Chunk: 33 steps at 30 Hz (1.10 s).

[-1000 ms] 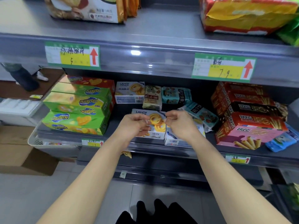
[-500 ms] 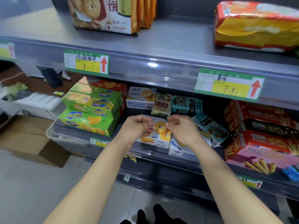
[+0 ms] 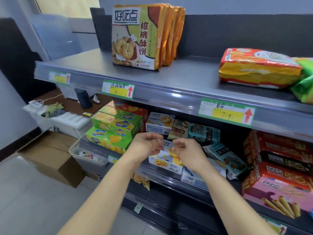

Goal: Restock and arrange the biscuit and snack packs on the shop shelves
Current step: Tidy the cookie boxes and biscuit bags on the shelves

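Note:
A white LANDY cookie box (image 3: 162,163) stands tilted at the front of the middle shelf (image 3: 199,186). My left hand (image 3: 146,145) and my right hand (image 3: 186,152) meet at its top edge, fingers curled and pinching that edge from either side. The hands hide much of the box's face. A second LANDY box (image 3: 160,124) lies further back, beside a beige snack pack (image 3: 178,129) and teal packs (image 3: 205,134). Another white box (image 3: 192,178) lies under my right wrist.
Green biscuit boxes (image 3: 111,131) are stacked to the left, red and pink stick-biscuit boxes (image 3: 279,168) to the right. The top shelf (image 3: 169,94) holds upright walnut-cookie packs (image 3: 140,38) and a red-yellow pack (image 3: 257,69). A basket (image 3: 88,158) and a cardboard box (image 3: 50,155) sit at floor level on the left.
The view has lifted and swung left, bringing the top shelf's packs into sight. Both hands stay at the cookie box's top edge, barely shifted.

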Tool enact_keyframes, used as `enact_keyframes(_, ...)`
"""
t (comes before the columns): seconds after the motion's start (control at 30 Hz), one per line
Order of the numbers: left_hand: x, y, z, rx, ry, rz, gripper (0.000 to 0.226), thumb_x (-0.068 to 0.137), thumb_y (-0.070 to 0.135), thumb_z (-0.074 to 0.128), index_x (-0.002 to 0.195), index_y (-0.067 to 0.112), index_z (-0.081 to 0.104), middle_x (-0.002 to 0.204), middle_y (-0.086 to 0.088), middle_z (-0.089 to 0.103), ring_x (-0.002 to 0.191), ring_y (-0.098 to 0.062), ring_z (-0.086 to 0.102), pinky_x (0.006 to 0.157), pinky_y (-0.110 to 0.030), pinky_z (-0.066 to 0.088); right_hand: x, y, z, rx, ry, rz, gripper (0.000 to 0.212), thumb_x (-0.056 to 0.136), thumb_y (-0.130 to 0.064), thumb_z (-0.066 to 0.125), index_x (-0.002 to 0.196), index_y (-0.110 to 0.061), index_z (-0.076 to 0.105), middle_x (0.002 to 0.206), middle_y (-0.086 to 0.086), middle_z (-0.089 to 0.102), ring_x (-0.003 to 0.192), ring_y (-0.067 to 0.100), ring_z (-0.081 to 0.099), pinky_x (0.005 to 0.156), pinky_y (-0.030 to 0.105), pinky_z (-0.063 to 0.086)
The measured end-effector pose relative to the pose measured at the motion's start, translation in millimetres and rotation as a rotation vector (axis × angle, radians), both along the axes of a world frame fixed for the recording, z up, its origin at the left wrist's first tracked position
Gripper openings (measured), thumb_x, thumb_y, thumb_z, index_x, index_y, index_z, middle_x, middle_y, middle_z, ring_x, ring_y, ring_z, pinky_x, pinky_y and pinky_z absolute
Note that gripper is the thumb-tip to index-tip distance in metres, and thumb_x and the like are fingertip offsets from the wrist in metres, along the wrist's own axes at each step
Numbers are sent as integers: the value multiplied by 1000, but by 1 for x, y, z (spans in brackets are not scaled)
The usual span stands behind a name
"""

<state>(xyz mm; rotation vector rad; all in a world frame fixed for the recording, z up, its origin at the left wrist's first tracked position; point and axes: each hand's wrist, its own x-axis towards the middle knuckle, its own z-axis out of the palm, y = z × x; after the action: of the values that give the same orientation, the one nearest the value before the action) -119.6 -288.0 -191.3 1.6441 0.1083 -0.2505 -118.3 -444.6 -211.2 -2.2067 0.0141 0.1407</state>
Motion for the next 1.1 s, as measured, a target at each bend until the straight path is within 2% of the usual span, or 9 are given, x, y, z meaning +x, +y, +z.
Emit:
enact_keyframes(0.1, -2, -10, 0, 20, -20, -23, 14, 92, 2, 55, 104, 3, 62, 85, -8, 65, 77, -19, 63, 79, -29, 53, -10, -9, 4, -31, -15, -11, 33, 94, -16, 55, 127, -11, 58, 126, 3, 60, 114, 16, 56, 96, 27, 44)
enact_keyframes(0.4, -2, -52, 16, 22, -49, -250, 12, 93, 3, 52, 100, 8, 61, 87, -4, 66, 75, -15, 64, 71, -21, 55, -38, -47, 21, -10, -18, -270, 38, 95, -20, 54, 132, -11, 54, 130, 2, 57, 116, 16, 55, 88, 20, 40)
enact_keyframes(0.53, -5, -56, 22, 33, -51, -347, 17, 93, 2, 52, 106, 7, 61, 89, -4, 66, 76, -13, 64, 64, -15, 55, -53, -45, 27, 11, 1, -383, 37, 94, -21, 55, 131, -13, 55, 128, 2, 59, 108, 16, 57, 74, 20, 46)
enact_keyframes(0.6, -7, -56, 26, 43, -55, -393, 17, 93, 2, 52, 106, 7, 62, 90, -4, 66, 77, -13, 64, 66, -16, 54, -63, -43, 31, 6, -17, -427, 35, 95, -18, 54, 129, -10, 56, 124, 4, 61, 97, 13, 58, 61, 15, 46)
enact_keyframes(0.63, -8, -57, 28, 40, -55, -414, 17, 93, 2, 53, 106, 7, 62, 90, -5, 67, 78, -14, 65, 69, -18, 55, -69, -42, 33, 4, -27, -444, 33, 95, -16, 52, 127, -9, 56, 121, 4, 62, 93, 11, 57, 61, 16, 45)
enact_keyframes(0.73, -13, -60, 31, 41, -64, -484, 17, 93, 2, 52, 106, 7, 62, 92, -7, 67, 80, -16, 65, 73, -22, 55, -84, -40, 38, -8, -51, -493, 28, 96, -10, 49, 122, -8, 59, 110, 2, 62, 90, 12, 56, 74, 23, 45)
enact_keyframes(0.8, -17, -62, 33, 41, -76, -529, 17, 93, 2, 52, 106, 6, 62, 93, -8, 67, 81, -16, 65, 70, -20, 56, -93, -38, 41, -21, -50, -524, 31, 95, -10, 50, 125, -9, 58, 112, 3, 62, 90, 18, 60, 76, 27, 47)
enact_keyframes(0.97, -25, -69, 37, 46, -110, -619, 20, 93, 4, 53, 109, 5, 63, 101, -13, 69, 84, -17, 67, 76, -22, 56, -112, -39, 47, -52, -66, -583, 40, 93, -15, 53, 132, -11, 53, 129, 4, 59, 114, 16, 56, 85, 18, 41)
enact_keyframes(1.1, -31, -78, 42, 39, -118, -674, 18, 91, 3, 54, 106, 6, 64, 101, -14, 70, 85, -17, 68, 76, -22, 56, -125, -42, 55, -110, -99, -620, 39, 92, -14, 52, 130, -11, 55, 127, 3, 60, 115, 14, 56, 88, 16, 39)
